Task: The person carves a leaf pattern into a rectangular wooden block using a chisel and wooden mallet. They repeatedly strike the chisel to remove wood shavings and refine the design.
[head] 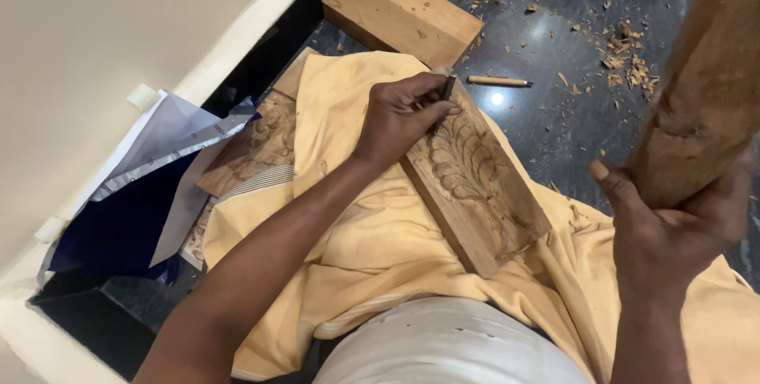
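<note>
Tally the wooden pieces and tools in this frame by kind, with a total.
Carved wooden panels: 2, carved panel on the yellow cloth, second carved panel partly under it
Plain wooden block: 1
Wooden mallet: 1, in the right hand
Chisel: 1, in the left hand
Spare tool on the floor: 1
Total: 6

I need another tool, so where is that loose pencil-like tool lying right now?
In the head view, the loose tool lies on the dark floor at upper centre, right of the plain wood block and beyond the carved panel, among wood chips.
</note>
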